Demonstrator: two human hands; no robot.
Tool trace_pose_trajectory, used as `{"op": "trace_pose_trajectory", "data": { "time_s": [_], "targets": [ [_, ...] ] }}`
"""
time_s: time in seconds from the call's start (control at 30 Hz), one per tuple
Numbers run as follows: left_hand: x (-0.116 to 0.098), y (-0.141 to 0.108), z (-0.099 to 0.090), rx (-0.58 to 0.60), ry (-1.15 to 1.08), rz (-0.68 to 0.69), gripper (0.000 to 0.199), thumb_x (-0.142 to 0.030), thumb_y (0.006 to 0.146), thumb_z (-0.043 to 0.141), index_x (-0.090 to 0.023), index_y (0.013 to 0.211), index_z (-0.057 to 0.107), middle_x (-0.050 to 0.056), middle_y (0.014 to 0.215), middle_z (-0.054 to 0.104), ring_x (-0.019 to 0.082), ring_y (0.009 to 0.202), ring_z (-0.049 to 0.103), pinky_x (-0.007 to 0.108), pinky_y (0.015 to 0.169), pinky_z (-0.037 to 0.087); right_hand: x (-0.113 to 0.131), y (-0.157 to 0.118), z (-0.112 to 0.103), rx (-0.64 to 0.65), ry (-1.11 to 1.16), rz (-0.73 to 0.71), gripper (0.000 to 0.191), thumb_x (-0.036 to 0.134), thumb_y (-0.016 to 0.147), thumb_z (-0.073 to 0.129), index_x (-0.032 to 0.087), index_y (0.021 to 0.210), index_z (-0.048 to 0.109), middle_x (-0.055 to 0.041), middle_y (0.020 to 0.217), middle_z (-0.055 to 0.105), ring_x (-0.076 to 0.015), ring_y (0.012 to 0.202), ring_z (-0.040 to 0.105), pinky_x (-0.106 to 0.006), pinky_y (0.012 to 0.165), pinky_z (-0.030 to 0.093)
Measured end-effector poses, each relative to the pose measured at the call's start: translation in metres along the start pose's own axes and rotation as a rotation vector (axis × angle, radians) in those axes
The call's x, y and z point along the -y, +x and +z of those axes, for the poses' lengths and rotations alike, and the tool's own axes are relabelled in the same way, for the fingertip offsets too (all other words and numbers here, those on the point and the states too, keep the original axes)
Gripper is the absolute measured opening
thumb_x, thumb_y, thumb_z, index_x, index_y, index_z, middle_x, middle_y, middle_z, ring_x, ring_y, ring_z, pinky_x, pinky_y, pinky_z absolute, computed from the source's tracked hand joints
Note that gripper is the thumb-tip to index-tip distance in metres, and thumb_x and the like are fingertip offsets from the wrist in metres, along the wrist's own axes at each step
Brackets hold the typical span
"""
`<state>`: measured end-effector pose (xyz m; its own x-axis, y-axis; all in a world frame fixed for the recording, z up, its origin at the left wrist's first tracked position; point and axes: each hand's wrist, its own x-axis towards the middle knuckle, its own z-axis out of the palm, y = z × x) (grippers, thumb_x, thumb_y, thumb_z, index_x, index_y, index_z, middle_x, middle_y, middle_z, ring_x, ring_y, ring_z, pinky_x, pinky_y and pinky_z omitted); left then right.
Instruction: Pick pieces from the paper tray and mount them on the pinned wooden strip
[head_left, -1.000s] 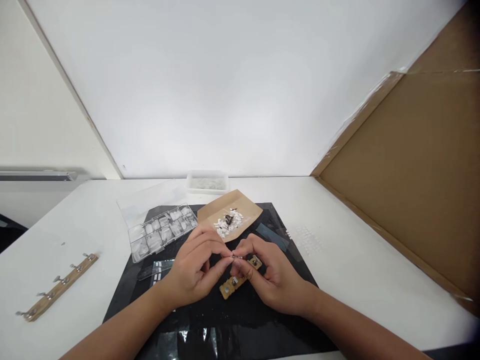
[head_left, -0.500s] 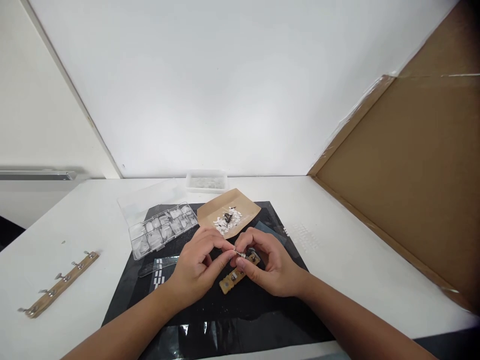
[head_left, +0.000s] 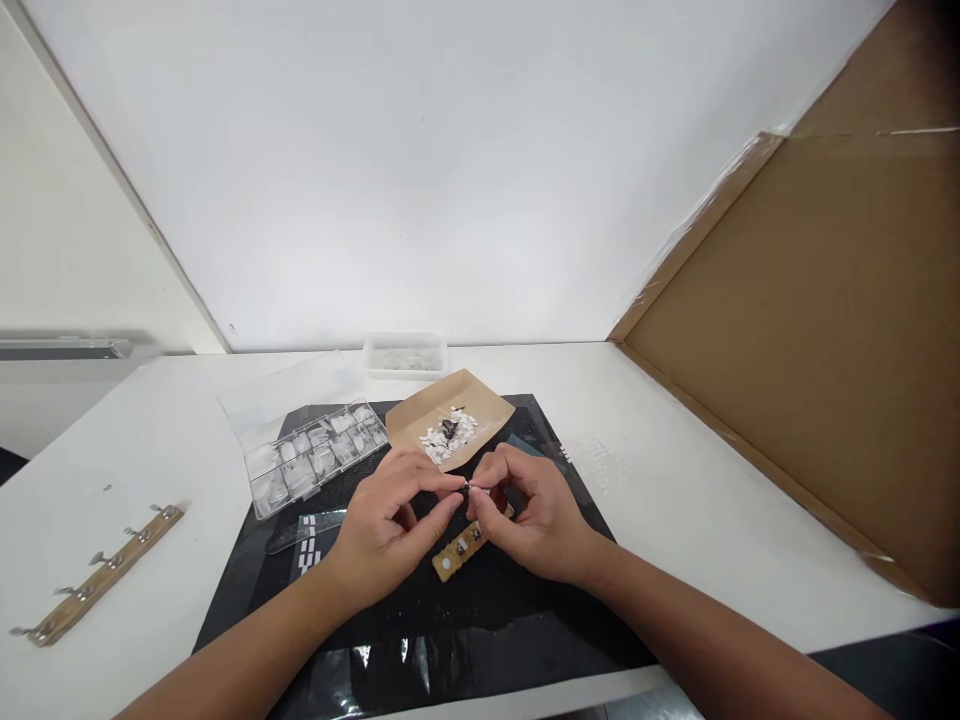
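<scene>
My left hand [head_left: 394,515] is closed in a pinch, thumb and forefinger meeting the fingertips of my right hand [head_left: 529,515]. Between them is a small dark piece with white bits [head_left: 466,488], mostly covered by the fingers. My right hand pinches its other end. Just below lies a tan wooden strip [head_left: 448,563] with small metal and white spots, partly hidden by my right hand. Both hands are above a black mat [head_left: 405,640].
Ahead, a brown paper tray [head_left: 491,405] carries white chips and dark scraps. A clear compartment box [head_left: 319,458] of nail tips stands left, a white tub [head_left: 405,357] behind. Far left lies a wooden strip [head_left: 105,580] with metal stands. White pieces [head_left: 600,462] lie right, near a cardboard panel [head_left: 825,350].
The fingertips have drawn closer together, and the silvery piece seen between them earlier is now mostly covered. The whole view has shifted slightly; the objects on the table look unmoved.
</scene>
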<state>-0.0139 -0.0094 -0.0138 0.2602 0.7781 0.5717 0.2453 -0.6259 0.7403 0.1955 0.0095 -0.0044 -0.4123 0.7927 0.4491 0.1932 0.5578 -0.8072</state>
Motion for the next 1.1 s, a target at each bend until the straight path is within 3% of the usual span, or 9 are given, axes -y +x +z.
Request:
{"op": "trace_pose_trajectory", "data": {
  "time_s": [0.2,0.4,0.63,0.9,1.1],
  "targets": [
    [-0.005,0.002,-0.002,0.014,-0.01,-0.059,0.012,-0.023,0.096,0.069,-0.02,0.104,0.078,0.009,0.088,0.067,0.017,0.084,0.063,0.011,0.042,0.044,0.002,-0.001,0.0,0.017,-0.006,0.046,0.012,0.022,0.091,0.066,0.022,0.084,0.057,0.0005,0.073,0.066,-0.0126,0.06,0.059,-0.026,0.055,0.046],
    [-0.005,0.002,-0.006,0.111,-0.097,-0.209,0.012,-0.025,0.095,0.069,-0.02,0.105,0.073,0.007,0.095,0.066,0.011,0.069,0.059,0.013,0.043,0.044,0.005,0.0,-0.002,0.049,-0.033,0.043,0.01,0.023,0.094,0.064,0.022,0.087,0.057,-0.0001,0.077,0.066,-0.0125,0.062,0.059,-0.026,0.057,0.046],
    [-0.005,0.006,-0.01,0.132,-0.122,-0.132,0.006,-0.022,0.095,0.07,-0.018,0.097,0.074,0.006,0.089,0.066,0.014,0.079,0.061,0.018,0.055,0.052,0.008,0.001,-0.004,0.122,-0.002,0.024,0.012,0.023,0.094,0.065,0.023,0.087,0.055,0.001,0.076,0.064,-0.0117,0.062,0.057,-0.025,0.057,0.045],
    [-0.005,0.008,-0.01,0.127,-0.065,-0.085,0.006,-0.024,0.095,0.072,-0.019,0.092,0.076,0.005,0.075,0.065,0.018,0.083,0.059,0.022,0.06,0.051,0.007,0.001,-0.006,0.161,0.015,0.018,0.011,0.024,0.094,0.064,0.023,0.088,0.054,0.0008,0.077,0.063,-0.0122,0.064,0.056,-0.025,0.057,0.045],
    [-0.006,0.009,-0.011,0.132,-0.062,-0.126,0.01,-0.026,0.098,0.068,-0.02,0.094,0.074,0.006,0.084,0.067,0.017,0.085,0.058,0.022,0.06,0.049,0.005,0.001,-0.007,0.167,0.039,0.054,0.013,0.026,0.095,0.063,0.023,0.088,0.054,0.001,0.076,0.062,-0.0123,0.063,0.055,-0.026,0.056,0.044]
  ]
}}
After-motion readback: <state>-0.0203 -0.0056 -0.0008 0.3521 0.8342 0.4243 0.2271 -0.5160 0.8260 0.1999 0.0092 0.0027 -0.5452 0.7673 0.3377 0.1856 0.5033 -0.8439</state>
